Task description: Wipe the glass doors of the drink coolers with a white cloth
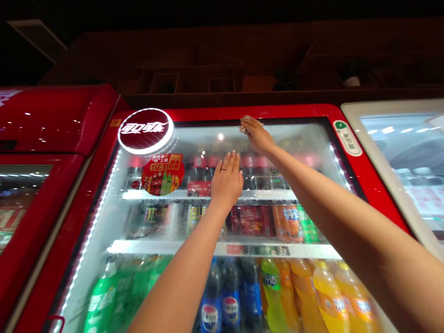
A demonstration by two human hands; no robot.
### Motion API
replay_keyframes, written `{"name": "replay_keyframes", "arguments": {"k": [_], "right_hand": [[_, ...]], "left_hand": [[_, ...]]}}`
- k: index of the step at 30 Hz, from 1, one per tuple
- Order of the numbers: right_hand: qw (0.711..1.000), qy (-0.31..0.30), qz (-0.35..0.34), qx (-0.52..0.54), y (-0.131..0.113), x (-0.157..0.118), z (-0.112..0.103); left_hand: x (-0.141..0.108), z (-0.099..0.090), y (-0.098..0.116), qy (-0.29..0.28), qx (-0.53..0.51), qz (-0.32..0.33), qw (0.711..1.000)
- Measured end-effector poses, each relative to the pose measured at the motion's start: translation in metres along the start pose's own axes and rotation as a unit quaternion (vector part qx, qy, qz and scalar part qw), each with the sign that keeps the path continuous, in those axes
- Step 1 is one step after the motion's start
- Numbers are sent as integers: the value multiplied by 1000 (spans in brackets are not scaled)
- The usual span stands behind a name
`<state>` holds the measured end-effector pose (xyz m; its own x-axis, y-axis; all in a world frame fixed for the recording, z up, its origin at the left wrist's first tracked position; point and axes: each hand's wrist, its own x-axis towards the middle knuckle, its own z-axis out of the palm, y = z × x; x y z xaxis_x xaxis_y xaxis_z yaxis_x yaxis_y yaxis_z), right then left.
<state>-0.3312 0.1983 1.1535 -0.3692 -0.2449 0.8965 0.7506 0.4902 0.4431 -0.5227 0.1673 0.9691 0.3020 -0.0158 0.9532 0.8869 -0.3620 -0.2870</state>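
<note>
My left hand (227, 178) lies flat against the glass door (194, 138) of a red drinks fridge, its fingers stretched upward and a dark ring on one of them. Higher and to the right, my right hand (258, 134) is closed around a crumpled pale cloth (250, 121), at the top edge of the glass. It could be a cloth or a paper wipe; the fingers partly cover it. Behind the glass, my hands and forearms hide some of the bottles and cans.
A lit round sign (145, 131) and a round red sticker (163, 175) are at the upper left of the door. Shelves inside hold cans and bottles, such as orange soda bottles (331, 291). Another red fridge (58, 120) stands left, a white one (391, 138) right.
</note>
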Motion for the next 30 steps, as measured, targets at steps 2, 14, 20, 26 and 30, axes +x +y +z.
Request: {"name": "replay_keyframes", "arguments": {"k": [2,14,20,26,30], "right_hand": [[999,-25,-30,1,-9,-12,1],[1000,-26,5,14,12,-5,-19],[994,-82,-67,38,-7,-34,-22],[996,-68,-40,47,32,-31,-44],[999,-9,12,38,45,-5,-29]], "left_hand": [[0,1,0,-1,0,1,1000],[0,-1,1,-3,-30,-2,1000],[1,1,1,1,-34,3,999],[5,-8,11,-6,-35,-7,999],[17,-7,23,-2,-42,14,999]]}}
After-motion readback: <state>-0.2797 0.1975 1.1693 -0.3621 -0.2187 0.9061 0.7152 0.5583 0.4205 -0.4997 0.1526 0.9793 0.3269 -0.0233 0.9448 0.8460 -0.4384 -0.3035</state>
